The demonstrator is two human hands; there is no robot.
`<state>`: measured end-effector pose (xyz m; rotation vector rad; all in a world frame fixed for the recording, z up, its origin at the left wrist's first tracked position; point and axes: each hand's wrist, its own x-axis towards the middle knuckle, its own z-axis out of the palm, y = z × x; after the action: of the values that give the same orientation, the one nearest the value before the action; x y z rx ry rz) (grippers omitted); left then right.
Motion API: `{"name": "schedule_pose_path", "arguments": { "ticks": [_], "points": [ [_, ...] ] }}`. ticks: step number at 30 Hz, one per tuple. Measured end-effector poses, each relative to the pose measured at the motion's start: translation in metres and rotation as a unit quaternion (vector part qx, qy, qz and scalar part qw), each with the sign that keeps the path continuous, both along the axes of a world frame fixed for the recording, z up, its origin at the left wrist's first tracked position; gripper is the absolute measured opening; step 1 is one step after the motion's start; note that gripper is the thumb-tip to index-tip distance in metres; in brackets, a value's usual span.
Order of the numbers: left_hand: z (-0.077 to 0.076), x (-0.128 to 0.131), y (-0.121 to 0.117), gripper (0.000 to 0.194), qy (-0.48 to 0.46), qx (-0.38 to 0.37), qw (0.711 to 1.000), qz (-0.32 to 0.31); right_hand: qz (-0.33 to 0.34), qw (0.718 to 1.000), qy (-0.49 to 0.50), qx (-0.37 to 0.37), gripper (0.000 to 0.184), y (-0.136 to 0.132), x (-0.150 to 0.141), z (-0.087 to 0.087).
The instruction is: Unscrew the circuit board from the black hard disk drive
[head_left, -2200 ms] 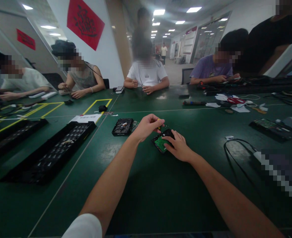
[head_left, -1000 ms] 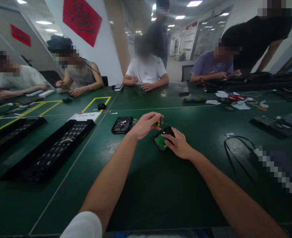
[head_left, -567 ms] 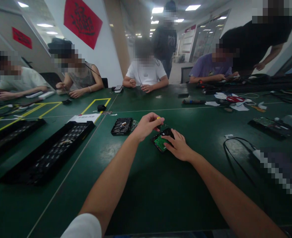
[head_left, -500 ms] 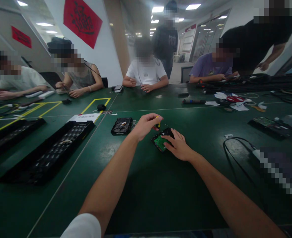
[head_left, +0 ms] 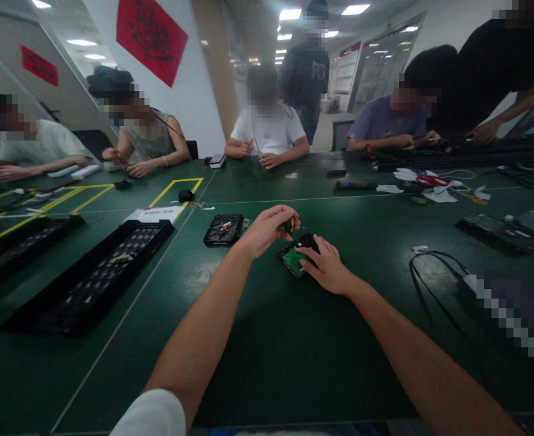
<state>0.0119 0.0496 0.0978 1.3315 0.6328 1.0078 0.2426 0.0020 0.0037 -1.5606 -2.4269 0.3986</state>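
My left hand (head_left: 271, 229) is closed around the yellow-and-black handle of a small screwdriver (head_left: 289, 226), held upright by the fingertips. Its lower end reaches toward the far left edge of a hard drive; the tip is too small to make out. The black hard drive (head_left: 290, 261) lies on the table with its green circuit board facing up. My right hand (head_left: 327, 266) grips it from the right, thumb and fingers across the board and the far edge. Left of my left hand lies another black drive (head_left: 223, 230) with small pale pieces on top, beside a loose circuit board (head_left: 246, 226).
Two long black trays (head_left: 89, 272) with small parts stand at left. At right are a further drive (head_left: 496, 233), a black cable (head_left: 424, 297) and a pixelated object (head_left: 516, 309). Papers (head_left: 439, 194) and tools lie farther back. Several people sit or stand across the green table (head_left: 267, 363).
The screwdriver handle has turned between my left fingers, its yellow part showing differently. My right hand and the hard drive stay in place. A person in black at far right has shifted.
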Motion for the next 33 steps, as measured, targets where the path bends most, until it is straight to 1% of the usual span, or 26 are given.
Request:
{"name": "schedule_pose_path", "arguments": {
  "ticks": [6,9,13,15,20,24,26,29,33],
  "points": [
    [-0.002,-0.001,0.000,0.035,0.052,0.035,0.998,0.031,0.007,1.000,0.006,0.011,0.056,0.000,0.001,-0.002],
    [-0.001,-0.002,0.000,0.037,0.061,0.039,0.997,0.028,0.007,1.000,0.008,0.008,0.056,0.000,0.001,-0.002],
    [0.001,-0.002,-0.001,0.039,0.043,0.024,0.999,0.011,0.004,1.000,0.006,0.006,0.056,0.000,0.001,-0.002],
    [0.002,-0.002,-0.002,0.037,0.034,0.019,0.999,0.006,0.005,1.000,0.006,0.009,0.055,0.000,0.001,-0.003],
    [0.002,-0.003,0.000,0.027,0.037,0.024,0.999,0.024,0.008,1.000,0.013,0.012,0.055,0.000,0.002,-0.004],
    [0.002,-0.005,0.002,0.028,0.031,0.017,0.999,0.027,0.008,1.000,0.017,0.011,0.056,0.000,0.003,-0.004],
    [0.004,-0.005,0.001,0.027,0.048,0.039,0.997,0.038,0.008,1.000,0.016,0.011,0.055,0.001,0.002,-0.004],
    [0.005,-0.003,0.000,0.025,0.091,0.084,0.989,0.076,0.012,1.000,0.012,0.018,0.055,0.001,0.002,-0.004],
    [0.002,0.005,-0.003,0.026,0.093,0.107,0.984,0.109,0.010,1.000,0.009,0.018,0.054,0.000,0.000,-0.002]
  ]
}}
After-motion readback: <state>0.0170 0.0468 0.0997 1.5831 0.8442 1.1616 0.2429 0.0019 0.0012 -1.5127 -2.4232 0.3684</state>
